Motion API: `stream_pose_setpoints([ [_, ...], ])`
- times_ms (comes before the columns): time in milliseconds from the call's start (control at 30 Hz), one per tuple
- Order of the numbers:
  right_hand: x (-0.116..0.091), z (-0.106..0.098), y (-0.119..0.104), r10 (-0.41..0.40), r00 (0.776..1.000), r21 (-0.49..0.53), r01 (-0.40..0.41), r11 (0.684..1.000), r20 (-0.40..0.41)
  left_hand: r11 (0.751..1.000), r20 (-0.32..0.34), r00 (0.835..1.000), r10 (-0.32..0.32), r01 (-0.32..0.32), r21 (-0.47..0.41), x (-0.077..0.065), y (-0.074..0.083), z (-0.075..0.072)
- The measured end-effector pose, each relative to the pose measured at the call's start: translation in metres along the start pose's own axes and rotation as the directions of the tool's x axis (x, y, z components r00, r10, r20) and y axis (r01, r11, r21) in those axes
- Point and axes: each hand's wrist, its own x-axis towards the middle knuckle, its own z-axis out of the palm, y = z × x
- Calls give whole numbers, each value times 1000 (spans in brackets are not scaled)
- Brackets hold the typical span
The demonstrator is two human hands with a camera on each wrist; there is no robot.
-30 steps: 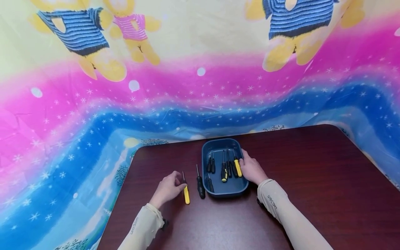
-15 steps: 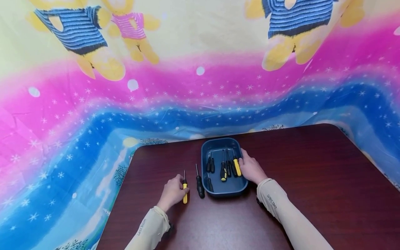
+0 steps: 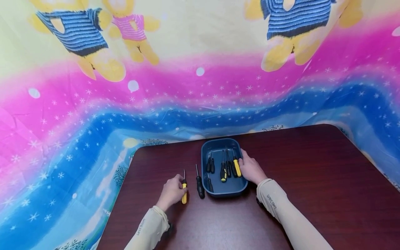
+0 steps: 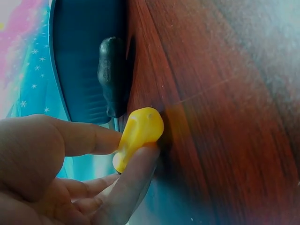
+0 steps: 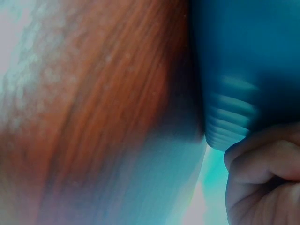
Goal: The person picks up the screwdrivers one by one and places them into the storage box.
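My left hand (image 3: 171, 191) pinches a yellow-handled screwdriver (image 3: 184, 196) between thumb and fingers, its shaft pointing away from me. In the left wrist view the yellow handle's rounded end faces the camera, with the fingertips along its sides. A black screwdriver (image 3: 200, 185) lies on the table between that hand and a dark blue plastic box (image 3: 226, 192). My right hand (image 3: 251, 168) holds the box at its right rim; in the right wrist view curled fingers (image 5: 262, 164) lie against its outer wall. Inside the box are several screwdrivers, among them another yellow-handled one (image 3: 237, 168).
The dark red-brown wooden table (image 3: 312, 180) extends to both sides of the box. Behind its far edge hangs a printed cloth (image 3: 200, 90) with bears and snowflakes. Small black screwdrivers (image 3: 210, 165) lie at the box's left side.
My left hand has shifted slightly right and closed its pinch on the yellow-handled screwdriver, which now stands straighter in the head view. The right hand and the box have stayed put.
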Motion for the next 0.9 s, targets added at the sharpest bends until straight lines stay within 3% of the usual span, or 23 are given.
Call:
stream_pose_setpoints([
  [133, 0, -1, -1, 10, 1000, 5, -10, 1000, 3, 1000, 0, 1000, 10, -10, 0, 0, -1, -3],
  [267, 1, -1, -1, 8, 1000, -3, -8, 1000, 0, 998, 27, 1000, -1, 3, -64, 1, -2, -6],
  [500, 1, -1, -2, 2, 1000, -7, -2, 1000, -3, 965, 75, 997, -35, 53, -258, 6, 2, -13],
  [900, 1, 0, 1, 7, 1000, 15, -8, 1000, 10, 934, 90, 996, -16, 47, -355, 15, 16, -32],
])
